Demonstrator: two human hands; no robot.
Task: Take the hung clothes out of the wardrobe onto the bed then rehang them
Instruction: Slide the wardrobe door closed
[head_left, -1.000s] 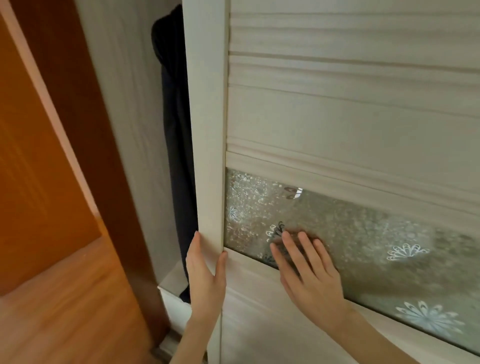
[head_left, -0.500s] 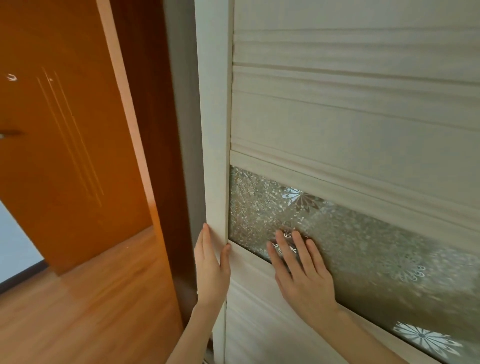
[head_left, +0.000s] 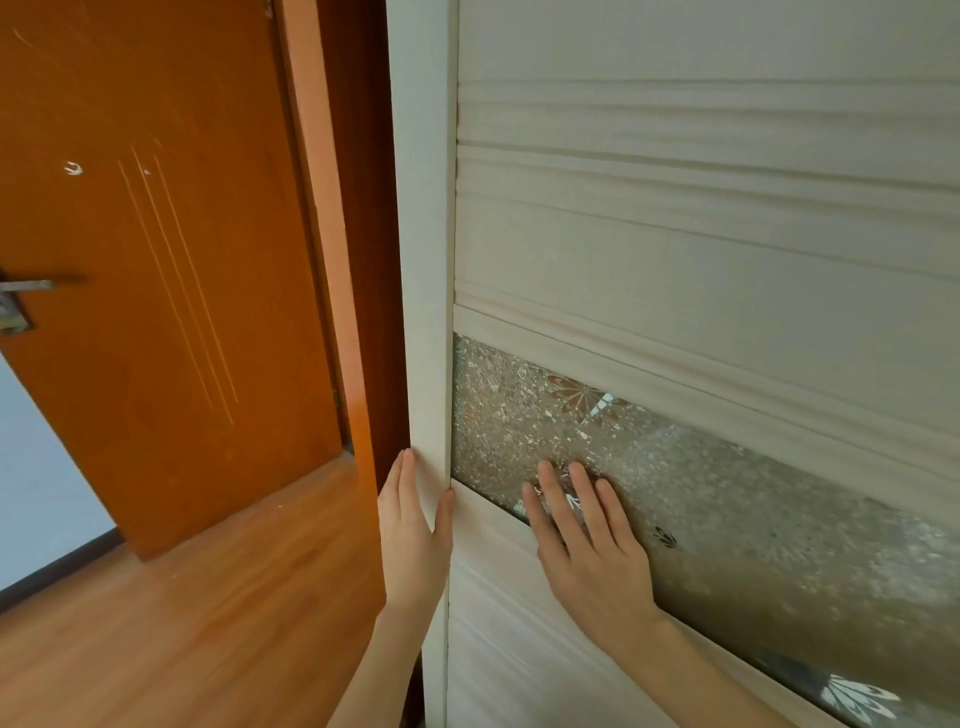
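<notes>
Head view: the wardrobe door (head_left: 701, 249) fills the right half of the frame. It is a pale, wood-grain sliding panel with horizontal moulded ribs. The wardrobe's interior is hidden behind it.

1. Door construction. A plain vertical stile (head_left: 426, 234) forms the door's left edge. A band of textured glass (head_left: 737, 499) with white and brown flower motifs crosses the door below the ribbed section. Pale panelling continues under the glass.

2. Left hand (head_left: 413, 540). The fingers are extended straight up along the outer side of the stile. The thumb lies straight on the stile's front face, so the corner of the stile sits between thumb and fingers. Nothing is curled; the hand is open against the door edge.

3. Right hand (head_left: 587, 540). The palm and spread, straight fingers lie flat on the door. The fingertips rest on the glass and the heel of the hand rests on the panel below. This hand is also open and holds nothing.

4. Room. A dark brown door frame (head_left: 363, 208) stands immediately left of the stile; contact between them cannot be determined. An orange wooden room door (head_left: 156, 260) stands open beyond it, with a metal lever handle (head_left: 26, 285) at the frame's left margin. The floor (head_left: 182, 634) is orange-brown wood-effect boarding. A pale wall (head_left: 36, 467) with a dark skirting (head_left: 57, 569) shows at lower left.
</notes>
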